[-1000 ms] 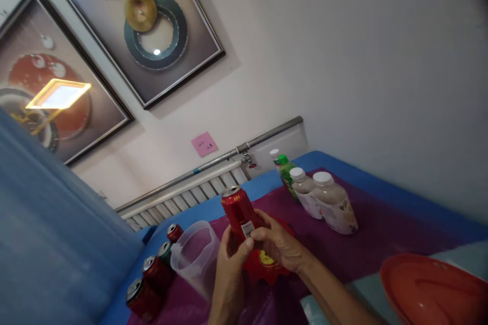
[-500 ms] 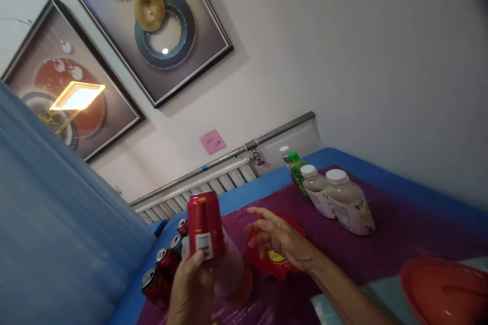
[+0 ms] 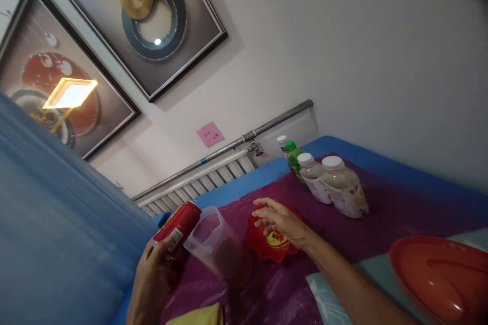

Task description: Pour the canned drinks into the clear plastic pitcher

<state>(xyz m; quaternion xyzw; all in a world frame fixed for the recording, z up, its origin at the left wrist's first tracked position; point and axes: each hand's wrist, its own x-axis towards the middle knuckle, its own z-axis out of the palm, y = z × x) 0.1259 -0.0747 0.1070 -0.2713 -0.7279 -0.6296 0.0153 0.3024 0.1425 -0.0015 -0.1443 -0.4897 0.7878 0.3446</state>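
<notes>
My left hand [image 3: 150, 271] is wrapped round a red drink can [image 3: 185, 221], tilted so that its top end points up and right. That end is at the rim of a translucent plastic pitcher [image 3: 204, 241], which has a brownish content low inside. Whether anything flows from the can does not show. My right hand [image 3: 281, 223] hovers with fingers apart and holds nothing. Under it lies a red scalloped dish [image 3: 261, 246] with a yellow print in the middle.
Capped bottles [image 3: 345, 190], one with a green cap, stand at the back right on the purple cloth [image 3: 385, 223]. An orange-red plastic item [image 3: 438, 277] is at the right. A yellow cloth [image 3: 198, 315] lies in front. A blue curtain [image 3: 57, 223] hangs at the left.
My left hand has brought the can left and tipped it from upright to slanted beside the pitcher's rim. The cans behind are now mostly hidden. My right hand stays over the dish.
</notes>
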